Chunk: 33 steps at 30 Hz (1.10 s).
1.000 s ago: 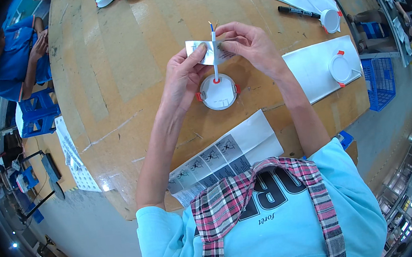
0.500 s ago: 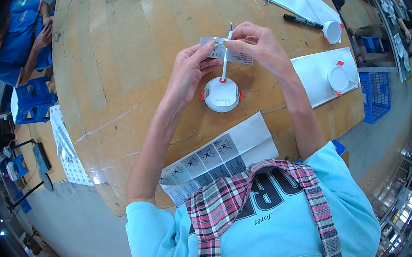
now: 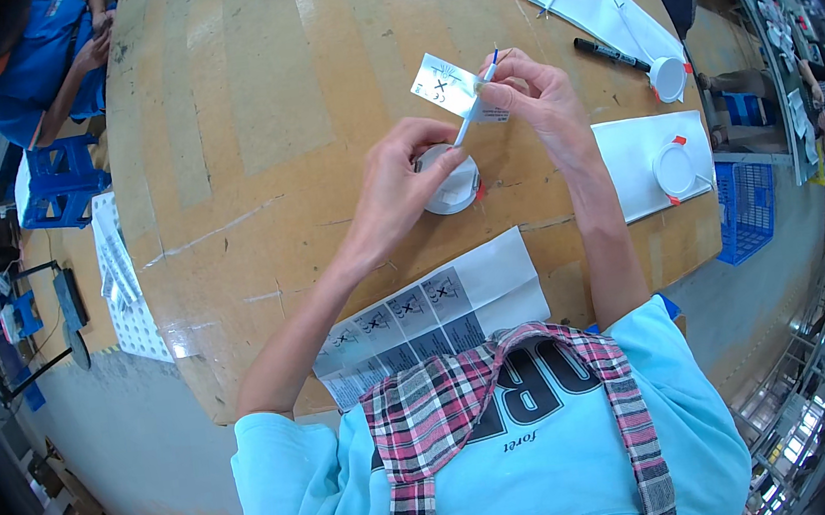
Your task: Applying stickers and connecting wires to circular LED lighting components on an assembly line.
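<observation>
Resting on the wooden bench (image 3: 248,124), a round white lamp (image 3: 453,189) with small red clips at its rim sits under the left hand (image 3: 403,183), whose grip is closed over the lamp's left side and top. The right hand (image 3: 538,93) is raised just above and behind it, its grip pinched shut on a thin white cable (image 3: 473,106) with a blue tip and on a small white label (image 3: 445,83) that sticks out to the left. The cable slants down to the lamp. Near the person's chest lies a sheet of printed labels (image 3: 434,316). To the right, a second white lamp (image 3: 675,170) lies on a white sheet (image 3: 627,149), and a black marker (image 3: 612,53) lies farther back.
</observation>
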### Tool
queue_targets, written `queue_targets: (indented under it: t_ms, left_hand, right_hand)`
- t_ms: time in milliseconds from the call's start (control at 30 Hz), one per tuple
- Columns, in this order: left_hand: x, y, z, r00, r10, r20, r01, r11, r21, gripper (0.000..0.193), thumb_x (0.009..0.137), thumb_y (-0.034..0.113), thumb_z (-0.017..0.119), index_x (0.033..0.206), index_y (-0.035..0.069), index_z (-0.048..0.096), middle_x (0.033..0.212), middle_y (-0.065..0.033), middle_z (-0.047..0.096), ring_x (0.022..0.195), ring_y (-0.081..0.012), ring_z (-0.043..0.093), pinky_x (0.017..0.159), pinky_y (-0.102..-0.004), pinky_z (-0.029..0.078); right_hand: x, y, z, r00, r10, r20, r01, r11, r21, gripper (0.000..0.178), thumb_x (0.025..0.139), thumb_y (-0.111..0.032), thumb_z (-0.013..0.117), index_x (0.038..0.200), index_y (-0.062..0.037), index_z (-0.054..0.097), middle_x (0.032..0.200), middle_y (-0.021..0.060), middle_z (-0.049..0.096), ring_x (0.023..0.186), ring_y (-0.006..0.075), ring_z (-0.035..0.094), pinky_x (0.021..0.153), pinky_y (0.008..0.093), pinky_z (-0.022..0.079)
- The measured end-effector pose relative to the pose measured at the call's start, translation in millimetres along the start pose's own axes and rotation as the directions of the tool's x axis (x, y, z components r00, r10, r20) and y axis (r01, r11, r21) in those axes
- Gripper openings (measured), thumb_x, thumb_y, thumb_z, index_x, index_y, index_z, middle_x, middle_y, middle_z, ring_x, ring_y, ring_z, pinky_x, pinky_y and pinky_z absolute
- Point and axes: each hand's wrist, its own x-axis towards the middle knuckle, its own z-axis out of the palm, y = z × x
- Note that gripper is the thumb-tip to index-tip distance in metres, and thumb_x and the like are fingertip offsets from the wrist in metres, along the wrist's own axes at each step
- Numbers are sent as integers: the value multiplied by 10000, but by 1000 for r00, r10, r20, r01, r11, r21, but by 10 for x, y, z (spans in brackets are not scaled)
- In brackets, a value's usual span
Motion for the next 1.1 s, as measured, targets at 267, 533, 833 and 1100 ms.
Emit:
queue_targets:
  t_ms: [267,533,833,1100]
  left_hand:
    - [52,55,40,978,142,-156,-110,974,196,140,844,137,695,916,19,705,840,-61,683,823,-121,616,735,-270,491]
    - [6,167,139,930,226,-290,-136,944,301,135,792,116,732,906,43,728,843,-64,701,789,-156,606,705,-294,485]
    - [-7,115,240,892,345,-293,-206,885,418,117,764,146,735,864,86,735,825,-35,695,780,-187,608,669,-316,486]
    - [-11,136,239,835,494,-241,-269,749,605,112,764,97,736,871,66,723,829,-39,699,763,-189,606,681,-313,493]
  right_hand:
    - [-120,-183,95,847,-388,-363,115,800,-588,144,831,-108,692,924,0,674,961,36,582,847,123,574,767,263,447]
    - [-378,-250,360,899,-200,-390,38,922,-385,125,826,-91,687,880,22,691,783,74,647,700,135,586,673,259,466]
    - [-342,-257,389,879,-210,-427,43,929,-367,162,821,-117,710,893,28,700,786,100,682,673,129,631,621,256,490]
    - [-354,-230,416,900,-51,-433,19,997,-79,194,854,-104,675,959,58,698,833,107,711,757,115,668,680,225,523]
